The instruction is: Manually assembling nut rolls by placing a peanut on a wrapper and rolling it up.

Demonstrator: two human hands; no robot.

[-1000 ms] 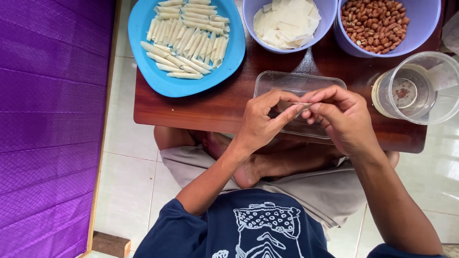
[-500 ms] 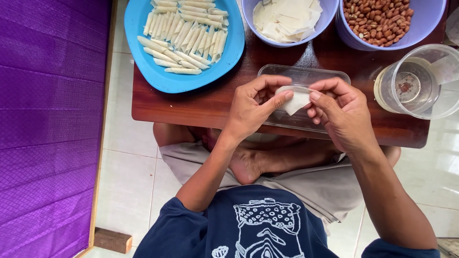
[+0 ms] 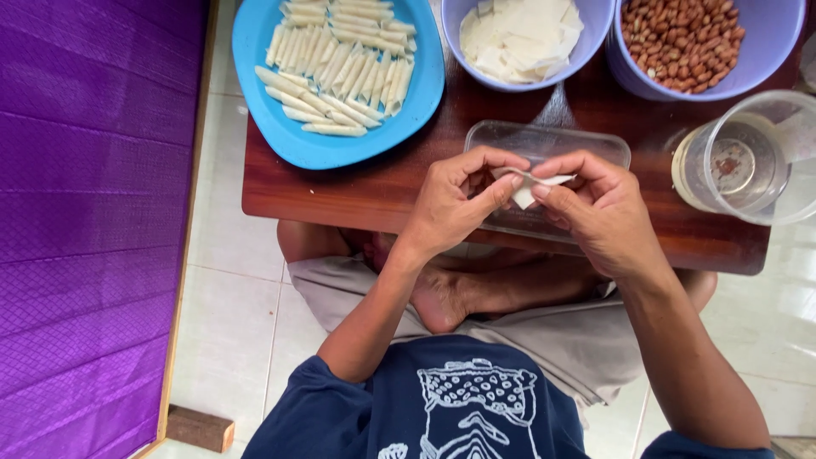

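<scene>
A small white pastry wrapper [image 3: 529,186] is pinched between my left hand [image 3: 459,200] and my right hand [image 3: 597,210], both held over a clear rectangular plastic lid [image 3: 544,138] on the low wooden table [image 3: 365,191]. The wrapper is folded and partly hidden by my fingertips. A blue plate [image 3: 340,76] at the back left carries several thin rolled pastry sticks. Behind my hands stand a lilac bowl of white wrappers [image 3: 523,38] and a lilac bowl of peanuts [image 3: 684,34].
A clear plastic cup [image 3: 748,157] with a little liquid sits at the table's right edge. A purple quilted mat [image 3: 85,212] runs along the left. White floor tiles lie below; my crossed legs reach under the table.
The wrapper looked like a thin roll, then opened into a wider piece, and now sits folded between my fingertips. My hands stayed over the clear lid.
</scene>
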